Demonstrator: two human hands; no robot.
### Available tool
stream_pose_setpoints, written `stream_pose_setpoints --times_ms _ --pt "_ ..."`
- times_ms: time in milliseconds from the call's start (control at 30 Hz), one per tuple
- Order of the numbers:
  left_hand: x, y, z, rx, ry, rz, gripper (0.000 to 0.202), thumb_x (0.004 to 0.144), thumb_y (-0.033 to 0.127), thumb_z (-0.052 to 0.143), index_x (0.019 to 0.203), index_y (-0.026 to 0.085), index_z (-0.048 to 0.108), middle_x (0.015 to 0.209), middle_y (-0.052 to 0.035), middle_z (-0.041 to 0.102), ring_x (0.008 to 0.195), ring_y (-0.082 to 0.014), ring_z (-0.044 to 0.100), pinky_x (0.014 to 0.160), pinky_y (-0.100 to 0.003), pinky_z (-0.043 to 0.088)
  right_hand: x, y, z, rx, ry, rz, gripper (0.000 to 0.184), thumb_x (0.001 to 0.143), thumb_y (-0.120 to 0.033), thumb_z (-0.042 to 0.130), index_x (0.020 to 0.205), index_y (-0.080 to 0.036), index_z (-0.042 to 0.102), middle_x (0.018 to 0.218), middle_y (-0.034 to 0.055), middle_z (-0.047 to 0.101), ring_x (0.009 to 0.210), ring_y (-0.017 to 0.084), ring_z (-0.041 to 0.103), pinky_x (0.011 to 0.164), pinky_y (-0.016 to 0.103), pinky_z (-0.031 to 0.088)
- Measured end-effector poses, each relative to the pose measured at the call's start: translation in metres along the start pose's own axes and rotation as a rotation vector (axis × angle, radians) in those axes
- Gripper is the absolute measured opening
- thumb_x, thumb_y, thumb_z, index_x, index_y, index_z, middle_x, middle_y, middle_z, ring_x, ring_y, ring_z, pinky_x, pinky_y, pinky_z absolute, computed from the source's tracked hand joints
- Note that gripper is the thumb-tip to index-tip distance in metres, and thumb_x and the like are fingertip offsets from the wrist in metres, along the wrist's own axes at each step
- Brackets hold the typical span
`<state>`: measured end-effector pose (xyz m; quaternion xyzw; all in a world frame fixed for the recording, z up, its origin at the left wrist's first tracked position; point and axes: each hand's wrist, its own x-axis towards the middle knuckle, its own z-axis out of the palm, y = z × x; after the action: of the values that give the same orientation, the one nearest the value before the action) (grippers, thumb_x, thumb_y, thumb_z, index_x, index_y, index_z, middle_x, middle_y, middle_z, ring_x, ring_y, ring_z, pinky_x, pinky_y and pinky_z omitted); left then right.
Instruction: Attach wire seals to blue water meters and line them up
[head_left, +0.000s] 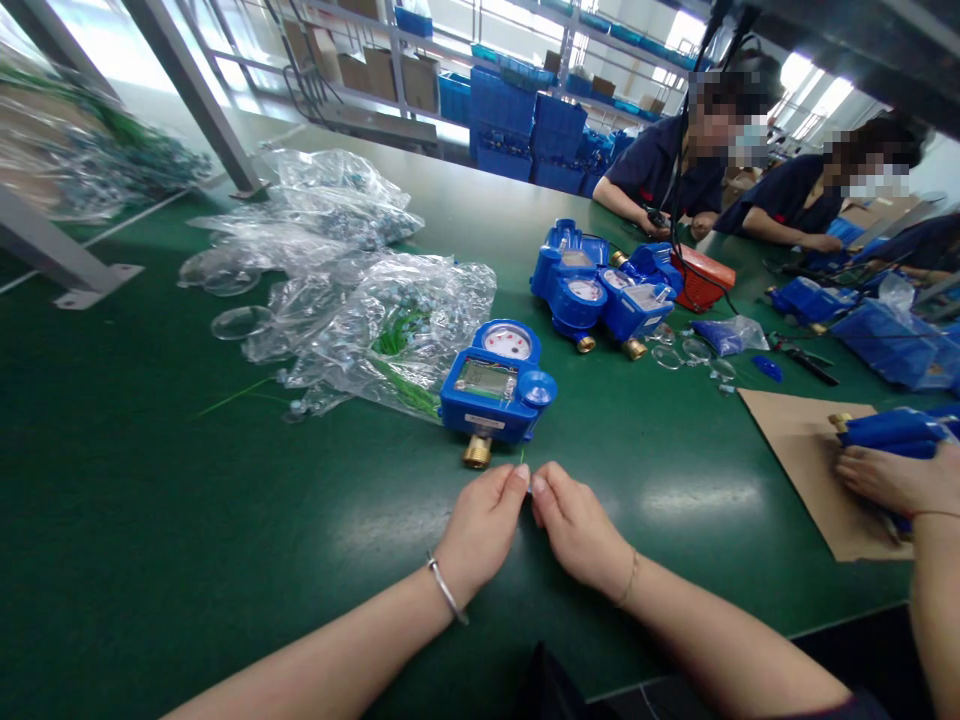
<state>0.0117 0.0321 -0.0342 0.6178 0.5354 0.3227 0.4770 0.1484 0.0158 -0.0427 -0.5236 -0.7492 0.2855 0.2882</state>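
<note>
My left hand (pixel 484 522) and my right hand (pixel 581 525) meet fingertip to fingertip over the table, both closed in a pinch. Between them is a small wire seal, mostly hidden by the fingers; a short end of its green wire (pixel 523 456) sticks up toward the meter. Just beyond my fingers stands a blue water meter (pixel 487 400) with a round dial, a grey display and a brass threaded end. Behind and left of it, a clear plastic bag (pixel 442 290) holds more green wires and small pale pieces.
More blue meters (pixel 574 285) stand back right by a red box (pixel 703 278). Clear rings (pixel 666 357) and a purple-blue packet (pixel 727 335) lie nearby. At right, a co-worker's hand (pixel 885 480) grips a blue meter over cardboard (pixel 787 470). Co-workers sit beyond. A metal post (pixel 199 100) stands left.
</note>
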Motion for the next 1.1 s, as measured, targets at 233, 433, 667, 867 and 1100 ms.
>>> stream_pose_setpoints --times_ms 233,433,667,867,1100 --pt "0.003 -0.002 0.004 -0.018 0.005 -0.006 0.039 0.087 0.048 0.035 0.063 0.019 0.046 0.063 0.0014 0.049 0.062 -0.0153 0.046 0.059 -0.026 0.037 0.002 0.009 -0.002 -0.003 -0.005 -0.037 0.023 0.089 -0.027 0.037 0.073 -0.018 0.05 0.062 0.0024 0.05 0.059 0.015 0.046 0.06 0.028 0.036" --pt "0.008 -0.001 0.001 -0.016 -0.006 0.014 0.04 0.086 0.047 0.037 0.06 0.019 0.047 0.062 0.0005 0.05 0.063 -0.016 0.047 0.059 -0.026 0.037 0.008 0.005 -0.001 0.069 -0.008 0.03 0.031 0.094 -0.03 0.025 0.079 -0.018 0.049 0.055 -0.0016 0.049 0.049 0.012 0.045 0.052 0.023 0.036" --pt "0.009 -0.006 0.004 -0.038 0.015 0.002 0.039 0.086 0.047 0.035 0.062 0.018 0.046 0.06 0.0021 0.046 0.059 -0.0142 0.043 0.056 -0.025 0.035 0.007 0.011 -0.004 -0.086 0.013 -0.09 0.021 0.088 -0.027 0.038 0.075 -0.018 0.051 0.067 0.0046 0.052 0.065 0.017 0.048 0.066 0.03 0.037" --pt "0.012 -0.004 -0.002 -0.019 0.001 0.028 0.039 0.087 0.044 0.037 0.06 0.018 0.047 0.061 0.0008 0.05 0.062 -0.0154 0.047 0.06 -0.026 0.036 0.015 0.003 0.0 0.089 -0.058 0.047 0.031 0.094 -0.026 0.022 0.076 -0.019 0.046 0.046 -0.0055 0.041 0.04 0.011 0.038 0.047 0.022 0.033" --pt "0.012 -0.007 0.001 -0.033 0.01 0.003 0.039 0.087 0.047 0.036 0.066 0.018 0.051 0.064 -0.0001 0.053 0.063 -0.0163 0.048 0.06 -0.027 0.038 0.009 0.007 -0.006 -0.062 -0.001 -0.05 0.021 0.088 -0.029 0.038 0.077 -0.018 0.051 0.072 0.0067 0.053 0.072 0.019 0.048 0.073 0.034 0.036"
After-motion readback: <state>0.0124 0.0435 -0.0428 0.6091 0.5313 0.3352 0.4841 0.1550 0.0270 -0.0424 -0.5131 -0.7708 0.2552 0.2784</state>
